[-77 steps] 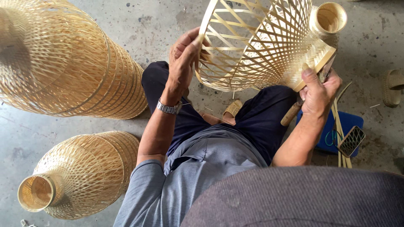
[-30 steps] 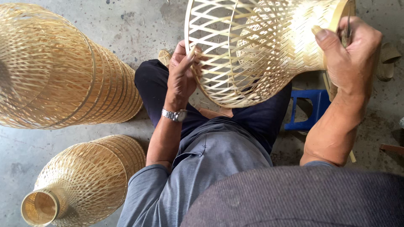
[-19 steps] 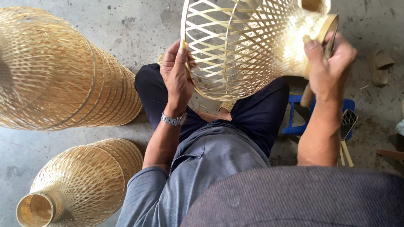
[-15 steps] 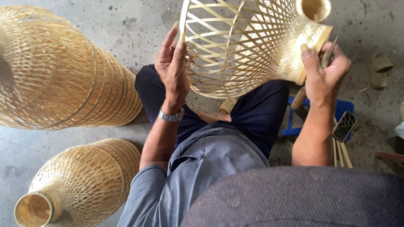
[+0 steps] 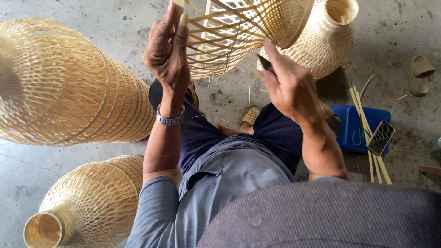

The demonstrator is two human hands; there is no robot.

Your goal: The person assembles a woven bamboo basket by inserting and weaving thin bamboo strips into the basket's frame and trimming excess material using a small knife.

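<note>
Gripping, left fingers: I see my left hand [image 5: 166, 48] raised, fingers [image 5: 183, 22] closed on the wide open rim of the woven bamboo frame [image 5: 239, 27], thumb side pinching a rim strip.
Right fingers: my right hand [image 5: 288, 87] sits just below the frame, fingers curled round a small dark tool [image 5: 265, 63]; only its tip shows, so I cannot tell what kind it is.
Frame position: held up in the air above my lap, top of the view, partly cut off by the edge.
Frame axis: long axis runs left to right and slightly up; wide open mouth toward my left hand, denser weave toward the right.
Wrist: metal wristwatch [image 5: 170, 120] on the left arm.
Nearby lampshade: a finished woven one [image 5: 324, 39] lies on the concrete floor [image 5: 115, 27] just behind the frame, narrow round neck pointing up-right.
Left side: a large woven shade [image 5: 69, 87] lies on its side; a smaller one [image 5: 87, 206] below it, neck toward the lower left corner.
Right side: a blue plastic stool [image 5: 351, 126] carries a flat dark rectangular phone [image 5: 380, 138] and long bamboo strips [image 5: 365, 124] leaning across it.
Footwear: one woven sandal [image 5: 250, 117] between my knees, another [image 5: 419, 76] far right.
</note>
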